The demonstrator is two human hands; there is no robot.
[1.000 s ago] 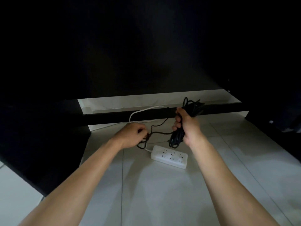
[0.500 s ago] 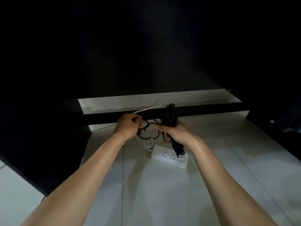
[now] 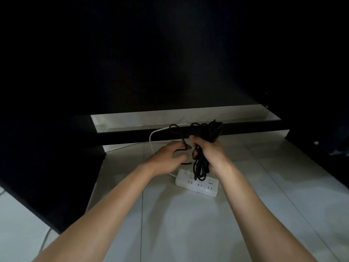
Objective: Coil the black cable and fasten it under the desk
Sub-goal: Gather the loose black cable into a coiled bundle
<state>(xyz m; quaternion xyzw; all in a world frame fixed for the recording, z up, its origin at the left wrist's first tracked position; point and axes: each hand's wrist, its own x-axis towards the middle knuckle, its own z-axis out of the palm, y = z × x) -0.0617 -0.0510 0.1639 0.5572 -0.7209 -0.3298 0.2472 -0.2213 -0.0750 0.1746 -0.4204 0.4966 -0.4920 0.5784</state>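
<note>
The black cable (image 3: 200, 167) is bunched into a coil of several loops. My right hand (image 3: 211, 154) is closed around the middle of that bundle, with loops sticking out above and hanging below the fist. My left hand (image 3: 170, 157) sits just left of it and pinches a loose strand of the same cable, which arcs up and over toward the bundle. Both hands hover over the tiled floor beneath the dark underside of the desk (image 3: 151, 53).
A white power strip (image 3: 198, 184) lies on the floor under my right hand, its white cord (image 3: 152, 137) curving away to the back. A black crossbar (image 3: 245, 129) runs across the back, and dark desk panels (image 3: 47, 167) stand on both sides.
The right hand turned the bundle and shifted it left, then slightly back right. The left hand rose, then dropped lower, carrying the loose strand around the coil.
</note>
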